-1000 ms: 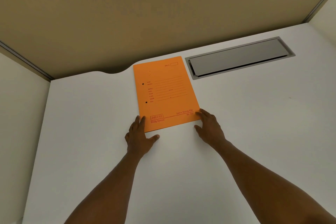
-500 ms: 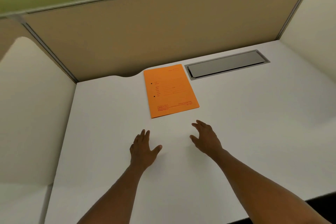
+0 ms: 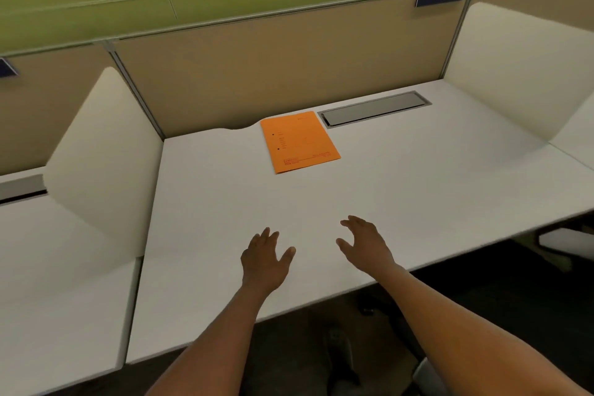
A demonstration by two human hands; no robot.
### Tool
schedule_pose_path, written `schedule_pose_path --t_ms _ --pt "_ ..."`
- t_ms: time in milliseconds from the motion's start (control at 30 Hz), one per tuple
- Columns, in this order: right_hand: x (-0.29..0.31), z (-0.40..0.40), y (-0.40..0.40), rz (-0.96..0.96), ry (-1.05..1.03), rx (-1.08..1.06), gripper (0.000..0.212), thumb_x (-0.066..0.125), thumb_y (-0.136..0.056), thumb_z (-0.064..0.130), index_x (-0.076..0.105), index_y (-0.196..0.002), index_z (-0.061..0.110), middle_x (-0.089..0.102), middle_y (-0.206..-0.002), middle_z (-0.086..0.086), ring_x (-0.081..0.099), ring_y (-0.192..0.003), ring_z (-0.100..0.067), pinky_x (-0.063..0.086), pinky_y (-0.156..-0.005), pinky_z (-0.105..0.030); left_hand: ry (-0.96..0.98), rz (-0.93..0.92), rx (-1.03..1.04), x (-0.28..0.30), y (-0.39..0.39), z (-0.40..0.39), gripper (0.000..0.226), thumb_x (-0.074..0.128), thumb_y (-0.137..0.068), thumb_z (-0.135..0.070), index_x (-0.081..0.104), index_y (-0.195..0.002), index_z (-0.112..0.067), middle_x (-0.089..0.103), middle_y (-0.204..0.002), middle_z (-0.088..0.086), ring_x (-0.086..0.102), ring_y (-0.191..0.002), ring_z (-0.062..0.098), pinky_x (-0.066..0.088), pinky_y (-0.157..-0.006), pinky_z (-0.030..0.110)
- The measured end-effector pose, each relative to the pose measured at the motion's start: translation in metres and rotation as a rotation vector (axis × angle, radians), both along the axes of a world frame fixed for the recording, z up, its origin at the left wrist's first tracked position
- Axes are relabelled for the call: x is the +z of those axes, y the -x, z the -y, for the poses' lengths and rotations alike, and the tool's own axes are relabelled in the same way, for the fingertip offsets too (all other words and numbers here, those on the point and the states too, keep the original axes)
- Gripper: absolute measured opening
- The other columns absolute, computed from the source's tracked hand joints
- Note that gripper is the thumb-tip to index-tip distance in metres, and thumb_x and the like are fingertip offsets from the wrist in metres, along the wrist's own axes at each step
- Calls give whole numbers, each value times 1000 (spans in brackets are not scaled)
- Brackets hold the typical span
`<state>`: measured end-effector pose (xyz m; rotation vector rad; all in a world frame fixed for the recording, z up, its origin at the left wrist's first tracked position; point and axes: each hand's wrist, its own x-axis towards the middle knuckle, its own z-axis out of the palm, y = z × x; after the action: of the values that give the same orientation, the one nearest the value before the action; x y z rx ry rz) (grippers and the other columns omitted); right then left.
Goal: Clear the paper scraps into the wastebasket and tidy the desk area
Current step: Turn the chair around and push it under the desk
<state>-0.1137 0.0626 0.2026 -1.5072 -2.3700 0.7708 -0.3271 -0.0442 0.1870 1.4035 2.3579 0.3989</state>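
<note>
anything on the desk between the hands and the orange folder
Nothing: in the head view, the stretch of white desk between the left hand, the right hand and the orange folder is bare.

2 bare forearms are extended forward from the lower edge of the view; the left hand (image 3: pixel 264 258) is held palm down with fingers (image 3: pixel 266 236) together and thumb splayed; the right hand (image 3: pixel 366 244) is spread, fingers slightly curled, nothing being held in either.
</note>
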Motion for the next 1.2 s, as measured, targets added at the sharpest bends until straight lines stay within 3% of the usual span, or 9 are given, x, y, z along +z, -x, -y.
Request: schedule_pose_path --t_ms 333,667,967,1200 --pt "59 99 -83 -5 -85 -77 53 52 -96 42 40 -145 24 33 -155 1 26 -142 -20 27 -114 -39 -157 15 -122 50 -77 67 69 40 -92 -66 33 -149 -27 19 -161 -1 13 -148 22 14 -116 47" --pt "167 86 -194 11 -288 -140 54 52 -97 42 39 -145 23 38 -152 0 30 -139 -21 28 -113 -40 -303 16 -223 118 -193 61 66 43 -91 -64 34 -148 -30 22 -160 -3 18 -147 21 15 -116 48" --pt "270 30 -410 232 -432 -148 55 56 -93 47 44 -140 22 52 -141 -4 43 -130 -28 37 -106 -44 -376 134 -330 162 -411 49 60 50 -92 -57 38 -145 -31 30 -157 -3 25 -144 21 17 -116 45" --pt "261 16 -590 270 -319 -207 58 55 -90 56 48 -137 23 57 -135 -5 49 -125 -27 41 -102 -45 -304 151 -410 202 -601 49 62 52 -91 -58 48 -139 -21 49 -145 2 45 -131 24 35 -105 40"
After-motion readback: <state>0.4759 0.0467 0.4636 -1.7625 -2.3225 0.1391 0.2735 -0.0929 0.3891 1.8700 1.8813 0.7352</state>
